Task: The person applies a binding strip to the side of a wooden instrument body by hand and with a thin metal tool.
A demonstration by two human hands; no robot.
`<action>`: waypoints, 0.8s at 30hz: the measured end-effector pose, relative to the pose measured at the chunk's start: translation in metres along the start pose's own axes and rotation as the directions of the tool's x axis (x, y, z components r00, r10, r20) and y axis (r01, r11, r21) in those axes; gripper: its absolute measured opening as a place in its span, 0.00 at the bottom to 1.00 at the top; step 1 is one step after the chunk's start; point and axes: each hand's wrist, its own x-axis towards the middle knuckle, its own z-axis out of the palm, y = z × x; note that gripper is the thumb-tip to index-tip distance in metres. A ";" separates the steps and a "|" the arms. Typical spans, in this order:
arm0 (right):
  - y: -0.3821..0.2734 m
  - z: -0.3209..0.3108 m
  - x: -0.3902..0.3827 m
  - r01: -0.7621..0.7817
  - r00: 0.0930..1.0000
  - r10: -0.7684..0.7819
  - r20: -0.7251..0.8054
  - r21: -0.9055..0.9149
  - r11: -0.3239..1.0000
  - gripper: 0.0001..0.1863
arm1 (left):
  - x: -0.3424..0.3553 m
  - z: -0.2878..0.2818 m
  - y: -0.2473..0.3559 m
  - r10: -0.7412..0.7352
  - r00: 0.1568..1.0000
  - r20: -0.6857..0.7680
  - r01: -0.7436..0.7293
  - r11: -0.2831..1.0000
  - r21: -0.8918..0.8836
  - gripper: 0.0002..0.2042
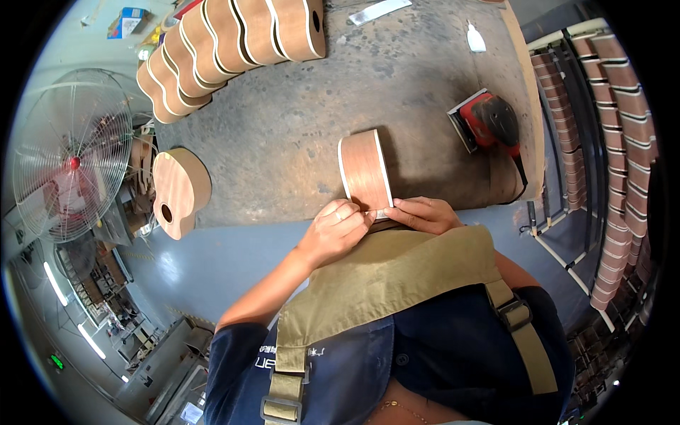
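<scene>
A small wooden ukulele body (365,170) stands on its side at the table's near edge, its reddish-brown side facing up between two pale binding strips. My left hand (341,221) is closed in a pinch at the near left corner of that body; what sits between its fingertips is too small to make out. My right hand (425,214) grips the near right corner, with the fingers along the pale edge. A small whitish piece (383,214) shows between my two hands, partly hidden by the fingers.
Several ukulele bodies (212,44) stand in a row at the far left of the dark worktable (283,134). Another ukulele body (181,191) is at the left edge. On the right lie a red and black sander (489,122) and a white bottle (475,38). A large fan (74,163) stands left.
</scene>
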 end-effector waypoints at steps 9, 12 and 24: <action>-0.036 0.014 -0.024 -0.263 0.923 0.199 -0.330 -0.162 0.951 0.11 | 0.064 -0.050 -0.001 0.026 0.965 0.262 -0.114 0.938 0.328 0.22; -0.034 0.019 -0.041 -0.477 0.704 0.374 -0.604 -0.012 0.879 0.10 | 0.069 -0.035 -0.007 0.173 0.937 0.302 -0.263 0.921 0.288 0.18; -0.006 0.005 -0.025 -0.526 0.612 0.752 -0.242 0.586 0.617 0.06 | -0.043 0.019 -0.050 -0.900 0.342 0.271 0.784 0.114 -0.610 0.33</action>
